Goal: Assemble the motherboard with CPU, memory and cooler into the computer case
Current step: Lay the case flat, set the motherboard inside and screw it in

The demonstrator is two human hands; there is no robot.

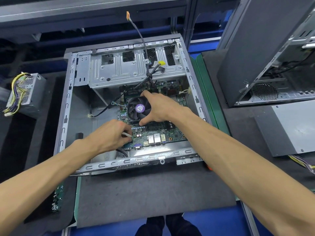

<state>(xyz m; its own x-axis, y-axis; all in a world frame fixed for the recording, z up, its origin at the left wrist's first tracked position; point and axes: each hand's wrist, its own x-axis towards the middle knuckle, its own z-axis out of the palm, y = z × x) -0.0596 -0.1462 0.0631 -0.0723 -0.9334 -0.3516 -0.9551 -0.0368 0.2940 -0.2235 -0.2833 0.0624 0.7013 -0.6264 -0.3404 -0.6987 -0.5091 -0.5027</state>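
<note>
Inside the case (68, 106), the stiff, fragile board (153, 133) likely handles best by its cooler (138, 109), which the right hand (158, 108) grips, the left hand (110, 133) pinching the near-left edge.

Two bare hands are in the open case, the left hand (110, 133) and the right hand (158, 106). One grey steel computer case (68, 103) lies flat, and one green motherboard (163, 132) sits inside it. One black cooler fan with a purple label (136, 110) is on that board. One more dark grey computer case (252, 53) stands upright on the right. Two silver metal power supply boxes are out: one on the left (27, 96), one on the right (293, 126). One black cable with an orange plug (141, 38) rises from the flat case.
</note>
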